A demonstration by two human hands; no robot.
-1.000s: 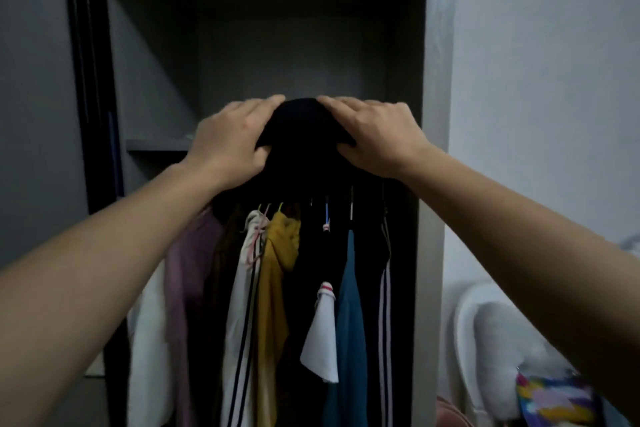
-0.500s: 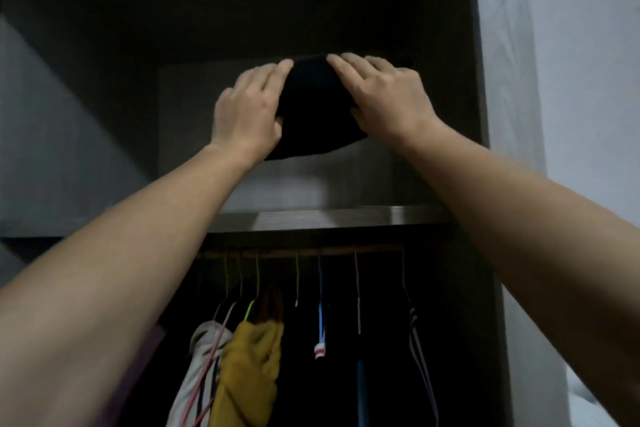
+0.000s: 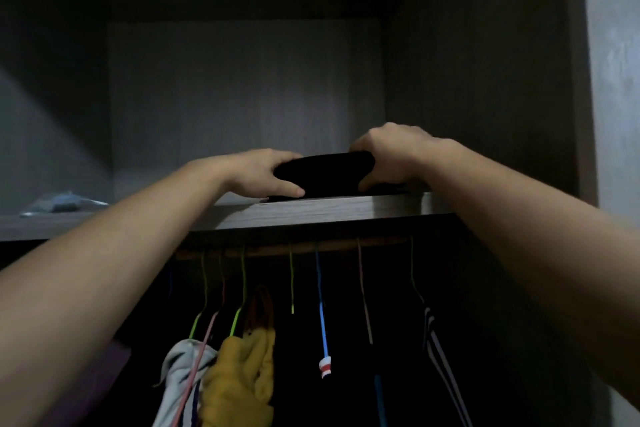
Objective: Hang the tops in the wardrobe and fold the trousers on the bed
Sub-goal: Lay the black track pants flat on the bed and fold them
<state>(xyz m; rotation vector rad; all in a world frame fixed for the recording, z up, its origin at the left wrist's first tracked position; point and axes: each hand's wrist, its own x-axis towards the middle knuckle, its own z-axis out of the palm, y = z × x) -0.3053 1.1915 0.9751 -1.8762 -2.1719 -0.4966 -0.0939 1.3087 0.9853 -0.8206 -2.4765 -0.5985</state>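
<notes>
Head view, centre frame: left hand (image 3: pixel 263 172) and right hand (image 3: pixel 391 156) both grip a folded black bundle (image 3: pixel 323 172), prob. the trousers, at the front edge of the wardrobe shelf (image 3: pixel 311 213). Left hand wraps the bundle's left end, fingers over the top, thumb low at the front. Right hand curls round the right end w/ thumb underneath. Bundle's underside meets the shelf board or sth dark beneath it; can't tell which.

Lower frame: rail (image 3: pixel 294 250) under the shelf carries hangers w/ a yellow top (image 3: pixel 239 378), a pale top (image 3: pixel 180 357) and a striped dark garment (image 3: pixel 436 340). Far left on the shelf: small blue item (image 3: pixel 62 201), too dim to name.

Step, as I read it: stowing folded trousers on the shelf. Next move calls for sliding the bundle deeper so it can't tip off the edge, then releasing both ends evenly to keep the fold.
</notes>
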